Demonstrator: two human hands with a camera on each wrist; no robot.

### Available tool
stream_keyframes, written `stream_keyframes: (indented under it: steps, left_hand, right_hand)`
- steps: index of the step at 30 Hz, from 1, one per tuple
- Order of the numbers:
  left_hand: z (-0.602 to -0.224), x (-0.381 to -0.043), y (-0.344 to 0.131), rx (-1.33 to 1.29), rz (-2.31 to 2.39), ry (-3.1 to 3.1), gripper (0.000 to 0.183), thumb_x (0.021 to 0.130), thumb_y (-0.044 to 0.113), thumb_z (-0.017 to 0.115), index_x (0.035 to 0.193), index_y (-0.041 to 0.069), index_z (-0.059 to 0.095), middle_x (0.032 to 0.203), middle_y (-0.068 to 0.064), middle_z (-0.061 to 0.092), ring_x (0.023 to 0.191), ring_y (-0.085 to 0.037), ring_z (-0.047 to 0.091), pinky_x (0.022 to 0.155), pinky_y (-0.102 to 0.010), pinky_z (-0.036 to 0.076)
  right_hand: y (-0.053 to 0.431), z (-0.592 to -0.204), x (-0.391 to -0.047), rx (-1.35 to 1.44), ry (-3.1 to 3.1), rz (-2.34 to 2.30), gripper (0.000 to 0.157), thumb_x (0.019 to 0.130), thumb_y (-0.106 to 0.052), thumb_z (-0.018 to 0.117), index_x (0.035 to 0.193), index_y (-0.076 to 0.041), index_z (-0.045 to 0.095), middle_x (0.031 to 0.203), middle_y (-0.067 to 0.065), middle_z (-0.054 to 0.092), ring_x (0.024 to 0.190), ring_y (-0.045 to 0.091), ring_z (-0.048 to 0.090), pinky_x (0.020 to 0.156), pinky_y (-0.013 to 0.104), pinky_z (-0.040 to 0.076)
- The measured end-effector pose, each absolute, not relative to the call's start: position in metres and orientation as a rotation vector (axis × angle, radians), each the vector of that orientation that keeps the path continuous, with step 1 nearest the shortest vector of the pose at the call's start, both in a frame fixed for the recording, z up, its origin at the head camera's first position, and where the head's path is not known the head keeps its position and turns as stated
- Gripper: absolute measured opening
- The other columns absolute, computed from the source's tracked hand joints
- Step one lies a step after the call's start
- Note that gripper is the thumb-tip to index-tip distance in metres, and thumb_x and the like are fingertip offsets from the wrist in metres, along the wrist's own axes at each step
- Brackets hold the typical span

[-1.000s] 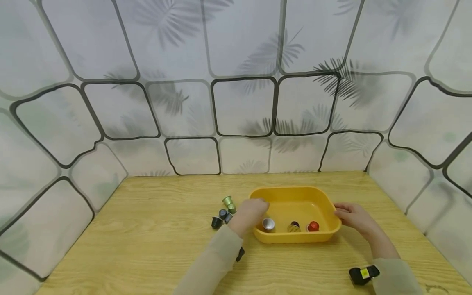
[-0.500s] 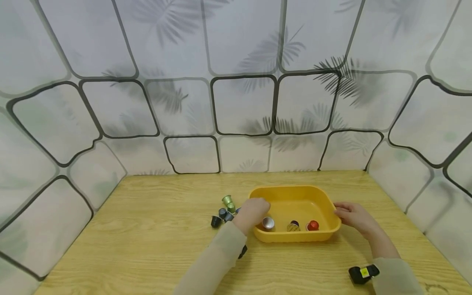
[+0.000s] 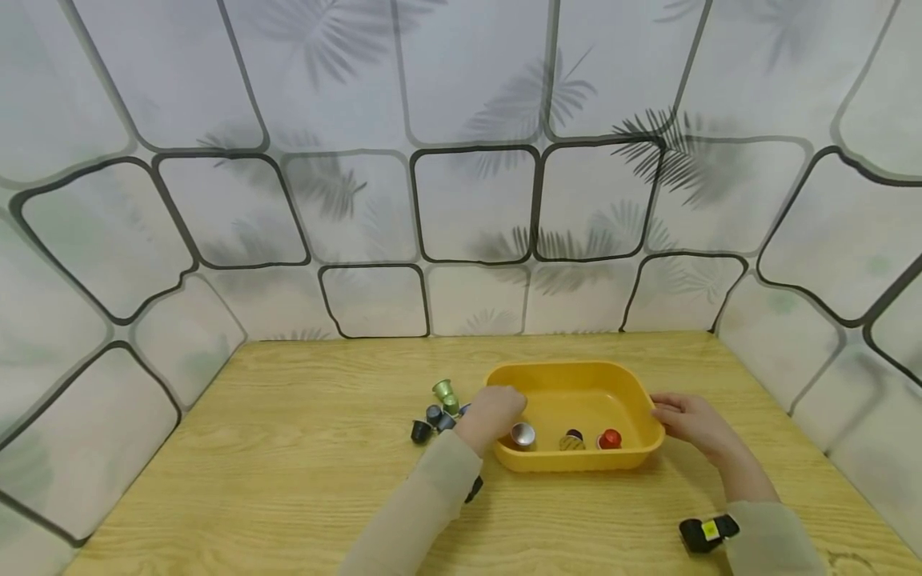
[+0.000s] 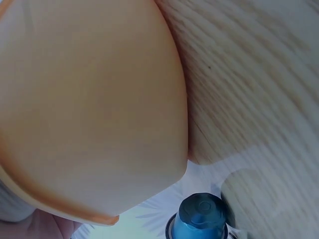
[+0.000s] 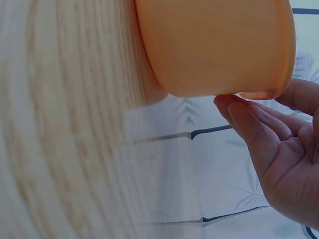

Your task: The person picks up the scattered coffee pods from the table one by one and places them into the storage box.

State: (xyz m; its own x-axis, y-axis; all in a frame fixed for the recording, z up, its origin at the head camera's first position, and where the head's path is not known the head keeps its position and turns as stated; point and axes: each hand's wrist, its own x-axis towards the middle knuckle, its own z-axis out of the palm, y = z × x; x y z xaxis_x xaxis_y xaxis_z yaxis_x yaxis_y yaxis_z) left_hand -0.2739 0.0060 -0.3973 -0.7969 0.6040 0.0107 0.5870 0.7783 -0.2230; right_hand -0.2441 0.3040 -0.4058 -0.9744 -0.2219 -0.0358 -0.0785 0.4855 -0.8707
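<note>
Bends the left hand [image 3: 493, 412] over the left wall of a yellow tray [image 3: 576, 462], with fingertips out of sight inside; impossible to tell how far closed, or on what, if anything. Grips the tray's right rim in the right hand [image 3: 687, 420], with one finger over the edge and others bent loosely against the wall beneath. Keeps the tray between both hands, with its long axis from left to right.

Leaves on the wooden table [image 3: 310, 464], just left of the left hand and well apart from the right, a cluster: green capsules [image 3: 442, 389] at the far end, grey capsules [image 3: 434, 414] in the middle, a black capsule [image 3: 421, 433] nearest and farthest left. Includes a blue capsule [image 4: 199, 216], clear of the tray's outer wall in the left wrist view.

Holds inside the tray, toward its near wall, a silver-faced capsule [image 3: 523, 435] close to the left hand, a gold-faced capsule [image 3: 572, 444] midway and a red capsule [image 3: 611, 439] farther right.
</note>
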Motion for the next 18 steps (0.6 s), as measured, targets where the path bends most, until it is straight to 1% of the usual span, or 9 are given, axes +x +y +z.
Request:
stream_keyframes:
  steps: [9, 18]
  left_hand:
    - [-0.4025, -0.2781, 0.0067, -0.965, 0.350, -2.893, 0.017, 0.088, 0.014, 0.054, 0.073, 0.016, 0.059, 0.069, 0.003, 0.055, 0.057, -0.009, 0.045, 0.051, -0.023, 0.040]
    - [-0.4028, -0.2788, 0.0063, -0.981, 0.356, -2.905, 0.018, 0.089, 0.013, 0.053, 0.072, 0.016, 0.058, 0.068, 0.003, 0.055, 0.057, -0.010, 0.043, 0.051, -0.024, 0.038]
  right_hand:
    - [0.3042, -0.4055, -0.2453, -0.264, 2.586, -1.499, 0.048, 0.093, -0.012, 0.045, 0.122, 0.023, 0.032, 0.119, 0.036, 0.042, 0.104, 0.037, 0.049, 0.078, 0.034, 0.048]
    - [0.3053, -0.4070, -0.2457, -0.254, 2.581, -1.502, 0.048, 0.093, -0.014, 0.045, 0.122, 0.023, 0.032, 0.119, 0.036, 0.042, 0.103, 0.036, 0.050, 0.078, 0.034, 0.048]
